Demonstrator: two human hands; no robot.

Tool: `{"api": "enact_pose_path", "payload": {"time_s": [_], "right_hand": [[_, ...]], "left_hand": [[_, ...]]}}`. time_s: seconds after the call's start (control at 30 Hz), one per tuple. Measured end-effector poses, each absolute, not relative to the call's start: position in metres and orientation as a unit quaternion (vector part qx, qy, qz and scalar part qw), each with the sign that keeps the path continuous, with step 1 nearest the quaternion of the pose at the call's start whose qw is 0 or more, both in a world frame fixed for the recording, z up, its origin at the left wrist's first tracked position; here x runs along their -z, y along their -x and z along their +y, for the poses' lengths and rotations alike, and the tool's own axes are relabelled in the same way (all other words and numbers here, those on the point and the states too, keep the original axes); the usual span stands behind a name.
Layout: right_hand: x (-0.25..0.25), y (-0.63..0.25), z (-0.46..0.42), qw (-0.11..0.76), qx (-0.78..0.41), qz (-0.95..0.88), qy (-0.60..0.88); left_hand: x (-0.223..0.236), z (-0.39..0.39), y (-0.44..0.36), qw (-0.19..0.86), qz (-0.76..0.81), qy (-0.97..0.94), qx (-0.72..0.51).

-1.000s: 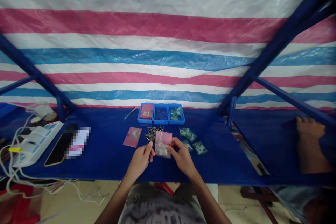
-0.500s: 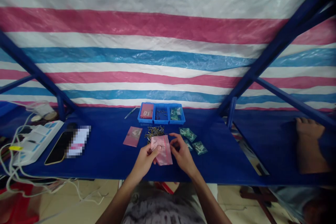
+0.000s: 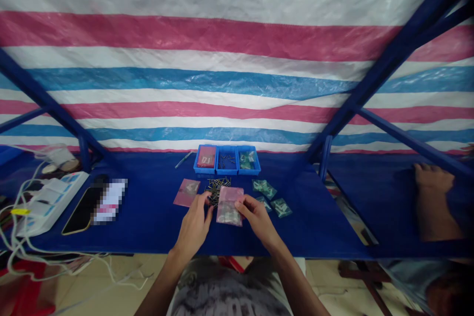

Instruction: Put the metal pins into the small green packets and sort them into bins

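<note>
My right hand [image 3: 258,218] pinches the right side of a pink zip bag [image 3: 226,201], which has something greyish in its lower half. My left hand [image 3: 193,224] is off the bag, at the left edge of a loose pile of screws [image 3: 218,183]. Its thumb and forefinger stand apart, and no held thing shows between them. Another pink bag [image 3: 187,192] lies flat just beyond my left hand. Several small green bags [image 3: 264,188] with pale pieces inside lie past my right hand.
Three joined blue bins [image 3: 226,171] at the back hold pink bags, screws and green bags. A pen [image 3: 183,160] lies left of them. On the left are a phone [image 3: 79,211], a power strip [image 3: 52,205] and cables. Another person's arm [image 3: 437,202] rests at right.
The pink bag has passed from my left hand to my right, and its lower part now shows greyish contents. My left hand has moved forward and left to the screw pile.
</note>
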State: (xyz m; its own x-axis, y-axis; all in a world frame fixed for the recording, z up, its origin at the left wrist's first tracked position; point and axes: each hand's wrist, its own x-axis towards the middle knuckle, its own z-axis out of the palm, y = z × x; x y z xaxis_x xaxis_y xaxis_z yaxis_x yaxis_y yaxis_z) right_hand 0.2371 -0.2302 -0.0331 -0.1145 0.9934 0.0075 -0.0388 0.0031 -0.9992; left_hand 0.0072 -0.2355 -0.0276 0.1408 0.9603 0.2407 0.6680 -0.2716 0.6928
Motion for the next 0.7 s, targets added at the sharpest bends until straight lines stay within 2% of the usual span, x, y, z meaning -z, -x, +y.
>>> {"api": "enact_pose_path", "payload": {"time_s": [0.13, 0.23, 0.33, 0.4, 0.53, 0.6, 0.7], "right_hand": [[0.035, -0.233, -0.231, 0.444, -0.632, -0.45, 0.448], [0.037, -0.232, -0.231, 0.427, -0.646, -0.423, 0.471], [0.038, -0.235, -0.23, 0.445, -0.596, -0.444, 0.498], [0.037, -0.238, -0.23, 0.472, -0.52, -0.504, 0.503], [0.031, -0.243, -0.234, 0.494, -0.382, -0.62, 0.475], [0.027, -0.242, -0.237, 0.492, -0.379, -0.638, 0.456], [0.025, -0.24, -0.239, 0.508, -0.466, -0.589, 0.421]], "left_hand": [[0.028, -0.236, -0.007, 0.21, 0.454, -0.791, -0.352], [0.026, -0.237, -0.012, 0.264, 0.423, -0.783, -0.372], [0.027, -0.237, -0.018, 0.395, 0.452, -0.696, -0.394], [0.028, -0.237, -0.022, 0.485, 0.465, -0.628, -0.392], [0.027, -0.238, -0.029, 0.573, 0.464, -0.547, -0.397], [0.025, -0.239, -0.031, 0.585, 0.464, -0.529, -0.403], [0.024, -0.238, -0.032, 0.581, 0.467, -0.529, -0.405]]}}
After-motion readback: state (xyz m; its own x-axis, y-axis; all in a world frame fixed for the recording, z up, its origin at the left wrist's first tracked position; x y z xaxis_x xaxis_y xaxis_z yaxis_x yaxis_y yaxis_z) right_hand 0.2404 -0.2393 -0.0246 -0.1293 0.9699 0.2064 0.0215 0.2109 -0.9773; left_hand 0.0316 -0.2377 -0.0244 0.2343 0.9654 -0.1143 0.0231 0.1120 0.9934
